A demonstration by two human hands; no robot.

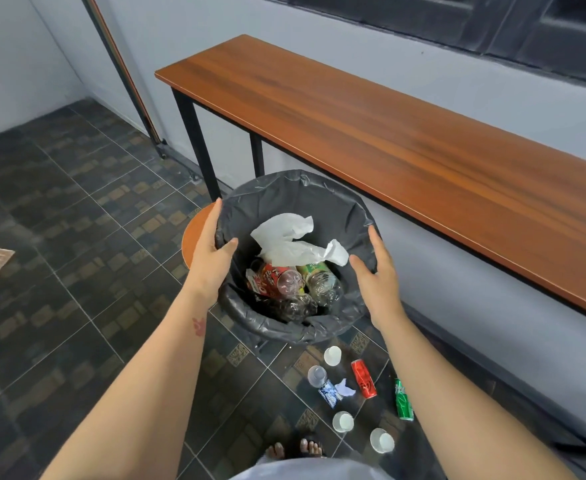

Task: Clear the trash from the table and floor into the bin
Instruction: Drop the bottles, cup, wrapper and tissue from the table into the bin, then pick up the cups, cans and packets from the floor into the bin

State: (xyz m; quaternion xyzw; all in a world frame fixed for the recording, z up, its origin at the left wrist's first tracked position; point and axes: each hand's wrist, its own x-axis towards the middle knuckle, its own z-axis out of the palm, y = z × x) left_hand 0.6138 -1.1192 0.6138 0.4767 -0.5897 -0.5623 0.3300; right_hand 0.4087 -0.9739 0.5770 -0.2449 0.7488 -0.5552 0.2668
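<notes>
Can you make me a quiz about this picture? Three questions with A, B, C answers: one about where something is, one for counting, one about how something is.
1. Where are the white cups?
A on the table
B in the bin
C on the floor

2. How many drink cans lie on the floor?
A one
B two
C five

3. How is the red can?
A lying on its side
B standing upright
C held in a hand

Answers:
1 C: the white cups sit on the tiles near the person's feet.
2 B: only the red can and a green can show there.
3 A: it lies flat on the tiles, with no hand on it.
</notes>
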